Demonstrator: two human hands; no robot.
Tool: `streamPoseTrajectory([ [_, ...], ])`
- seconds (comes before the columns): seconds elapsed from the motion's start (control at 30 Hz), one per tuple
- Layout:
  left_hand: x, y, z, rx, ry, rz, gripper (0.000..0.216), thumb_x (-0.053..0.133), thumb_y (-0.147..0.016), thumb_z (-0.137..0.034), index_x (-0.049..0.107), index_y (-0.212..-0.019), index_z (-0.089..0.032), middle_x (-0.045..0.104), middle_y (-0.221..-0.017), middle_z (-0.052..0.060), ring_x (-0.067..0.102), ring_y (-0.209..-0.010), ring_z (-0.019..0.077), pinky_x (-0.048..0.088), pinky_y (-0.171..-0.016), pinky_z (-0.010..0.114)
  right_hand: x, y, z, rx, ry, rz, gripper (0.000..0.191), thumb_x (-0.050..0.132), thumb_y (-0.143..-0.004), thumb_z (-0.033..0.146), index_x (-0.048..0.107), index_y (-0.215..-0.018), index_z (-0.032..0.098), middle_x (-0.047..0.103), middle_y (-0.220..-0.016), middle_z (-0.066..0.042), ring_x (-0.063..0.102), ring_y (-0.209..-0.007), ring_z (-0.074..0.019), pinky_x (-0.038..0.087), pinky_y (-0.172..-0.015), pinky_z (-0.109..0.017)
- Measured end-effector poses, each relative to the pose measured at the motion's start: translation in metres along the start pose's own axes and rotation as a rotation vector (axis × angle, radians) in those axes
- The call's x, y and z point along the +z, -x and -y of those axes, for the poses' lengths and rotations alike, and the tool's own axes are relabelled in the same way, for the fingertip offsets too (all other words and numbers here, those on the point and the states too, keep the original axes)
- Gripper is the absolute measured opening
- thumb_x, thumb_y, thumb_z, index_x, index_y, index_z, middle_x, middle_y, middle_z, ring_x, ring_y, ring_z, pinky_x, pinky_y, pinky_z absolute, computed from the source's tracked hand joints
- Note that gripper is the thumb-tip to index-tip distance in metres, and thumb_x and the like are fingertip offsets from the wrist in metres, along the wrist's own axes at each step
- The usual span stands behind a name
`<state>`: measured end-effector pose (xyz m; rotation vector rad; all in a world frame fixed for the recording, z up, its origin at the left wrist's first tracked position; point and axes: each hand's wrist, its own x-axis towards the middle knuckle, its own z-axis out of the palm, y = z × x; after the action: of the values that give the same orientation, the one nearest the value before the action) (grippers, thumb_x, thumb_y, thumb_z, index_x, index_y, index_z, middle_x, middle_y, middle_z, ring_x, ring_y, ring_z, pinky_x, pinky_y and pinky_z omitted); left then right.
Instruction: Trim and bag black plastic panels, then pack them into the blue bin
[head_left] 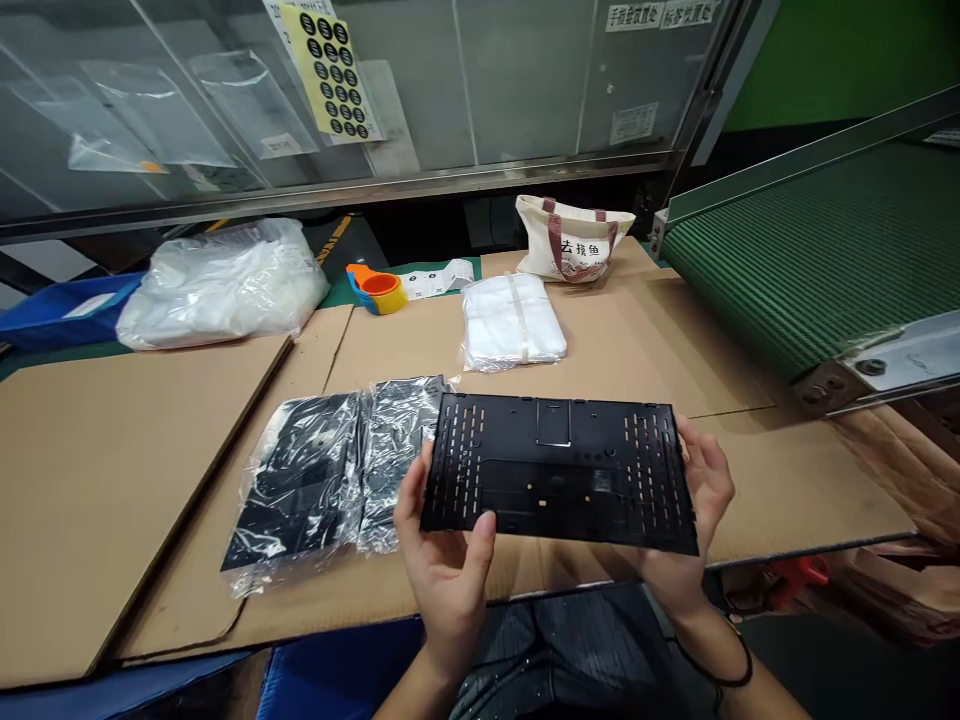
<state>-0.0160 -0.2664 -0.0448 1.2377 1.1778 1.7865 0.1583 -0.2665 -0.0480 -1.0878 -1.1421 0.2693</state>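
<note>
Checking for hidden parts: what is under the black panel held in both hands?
The cardboard sheet shows around the black panel; the left hand and right hand grip its ends. What lies directly beneath it is covered.

Matte black across the plastic panel [559,475], with rows of small slots at both ends; black under clear film on the bagged parts [330,480] left of the panel. Plain brown on the cardboard [615,340] beneath the panel, white on the stack of bags [512,320] beyond it, cream with dark red straps on the tote bag [574,245] farther beyond. Ribbed green on the conveyor belt [810,250] right of the panel.
</note>
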Motion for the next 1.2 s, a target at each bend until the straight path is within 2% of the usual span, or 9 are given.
streamPoseTrajectory([
  [0.17, 0.0, 0.0, -0.002, 0.014, -0.044, 0.015, 0.068, 0.068, -0.082, -0.018, 0.04, -0.141, -0.034, 0.041, -0.151, 0.003, 0.033, -0.142, 0.0222, 0.029, -0.118, 0.037, 0.0, -0.002, 0.0, 0.01, 0.004, -0.032, 0.065, 0.064, -0.084, 0.02, 0.038, -0.142, 0.034, 0.043, -0.147, -0.004, 0.037, -0.138, -0.0255, 0.028, -0.113, -0.049],
  [0.37, -0.003, 0.001, -0.001, 0.027, -0.019, 0.156, 0.075, 0.07, -0.079, -0.018, 0.036, -0.143, -0.037, 0.033, -0.156, 0.001, 0.028, -0.144, 0.0198, 0.028, -0.117, 0.031, -0.002, -0.006, -0.006, 0.02, 0.011, -0.055, 0.083, 0.079, -0.071, 0.039, 0.039, -0.142, 0.03, 0.042, -0.148, -0.007, 0.035, -0.139, -0.0297, 0.021, -0.116, -0.055],
  [0.53, -0.004, 0.002, 0.002, 0.041, -0.021, 0.218, 0.079, 0.071, -0.079, -0.02, 0.033, -0.146, -0.036, 0.03, -0.157, 0.003, 0.025, -0.146, 0.0223, 0.023, -0.12, 0.036, -0.005, -0.007, -0.01, 0.079, 0.039, -0.073, 0.072, 0.072, -0.078, 0.035, 0.039, -0.142, 0.03, 0.042, -0.148, -0.007, 0.039, -0.137, -0.0278, 0.025, -0.115, -0.055],
  [0.77, -0.012, -0.004, 0.003, 0.029, -0.018, 0.248, 0.079, 0.069, -0.08, -0.024, 0.031, -0.148, -0.037, 0.024, -0.16, 0.002, 0.02, -0.147, 0.0264, 0.019, -0.121, 0.043, -0.021, -0.015, -0.019, -0.067, 0.31, 0.153, 0.038, 0.059, -0.085, 0.025, 0.059, -0.123, 0.023, 0.057, -0.132, -0.01, 0.048, -0.127, -0.0284, 0.032, -0.109, -0.059],
  [0.9, -0.021, -0.016, 0.004, 0.015, -0.094, 0.208, 0.072, 0.068, -0.08, -0.028, 0.038, -0.145, -0.034, 0.035, -0.154, 0.005, 0.026, -0.144, 0.0289, 0.019, -0.121, 0.047, -0.03, -0.025, -0.022, -0.11, 0.222, 0.393, 0.031, 0.054, -0.086, 0.014, 0.064, -0.113, 0.025, 0.068, -0.119, -0.007, 0.057, -0.121, -0.024, 0.045, -0.104, -0.051],
  [1.0, -0.027, -0.032, 0.0, 0.089, -0.168, 0.209, 0.063, 0.066, -0.08, -0.036, 0.048, -0.14, -0.029, 0.043, -0.148, 0.007, 0.032, -0.141, 0.0311, 0.022, -0.119, 0.048, -0.035, -0.032, -0.021, 0.028, 0.06, 0.626, 0.025, 0.058, -0.085, 0.013, 0.072, -0.102, 0.026, 0.074, -0.107, -0.003, 0.068, -0.104, -0.0212, 0.055, -0.093, -0.039],
  [1.07, -0.029, -0.047, -0.007, 0.16, -0.215, 0.27, 0.062, 0.063, -0.082, -0.036, 0.046, -0.142, -0.028, 0.045, -0.147, 0.007, 0.035, -0.139, 0.0306, 0.025, -0.117, 0.049, -0.035, -0.039, -0.024, 0.198, -0.032, 0.684, 0.014, 0.069, -0.079, 0.022, 0.076, -0.09, 0.025, 0.077, -0.09, -0.002, 0.074, -0.083, -0.0211, 0.061, -0.078, -0.034],
  [1.13, -0.028, -0.066, -0.018, 0.206, -0.272, 0.345, 0.062, 0.059, -0.085, -0.034, 0.041, -0.144, -0.029, 0.047, -0.146, 0.007, 0.038, -0.138, 0.0293, 0.026, -0.116, 0.05, -0.031, -0.051, -0.035, 0.37, -0.085, 0.576, 0.013, 0.081, -0.067, 0.031, 0.077, -0.077, 0.023, 0.076, -0.071, -0.001, 0.071, -0.064, -0.021, 0.061, -0.064, -0.033],
  [1.2, -0.022, -0.088, -0.03, 0.236, -0.362, 0.41, 0.054, 0.059, -0.087, -0.033, 0.047, -0.139, -0.028, 0.052, -0.142, 0.007, 0.041, -0.136, 0.0281, 0.027, -0.115, 0.05, -0.022, -0.067, -0.054, 0.465, -0.11, 0.379, 0.024, 0.087, -0.054, 0.035, 0.076, -0.069, 0.02, 0.074, -0.067, -0.002, 0.068, -0.06, -0.0211, 0.06, -0.061, -0.034],
])
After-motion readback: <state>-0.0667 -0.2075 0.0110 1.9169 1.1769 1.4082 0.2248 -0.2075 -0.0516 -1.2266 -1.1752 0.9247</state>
